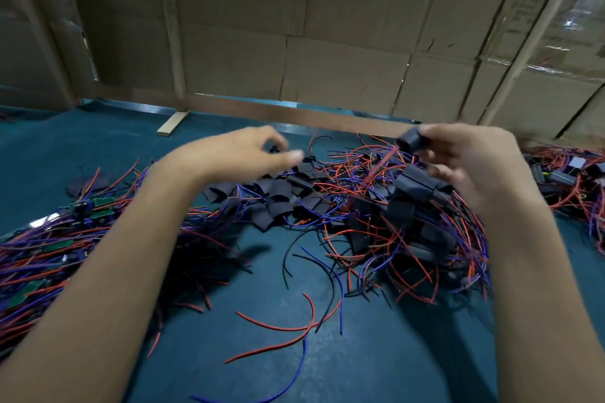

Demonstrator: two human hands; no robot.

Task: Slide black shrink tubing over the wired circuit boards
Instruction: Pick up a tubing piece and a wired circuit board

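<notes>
Loose wires (288, 327) are strewn nearest on the desk (98, 147). A black tube (413, 140) is pinched in the right hand (471, 160), probably for threading. Something small seems pinched by the left hand (248, 150) above the tubing pile (281, 193). Bare boards (101, 206) lie toward the left edge.

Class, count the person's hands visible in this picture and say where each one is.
2. The left hand hovers over the pile of black shrink tubing pieces at centre. The right hand is raised at right, pinching one black tubing piece.
</notes>
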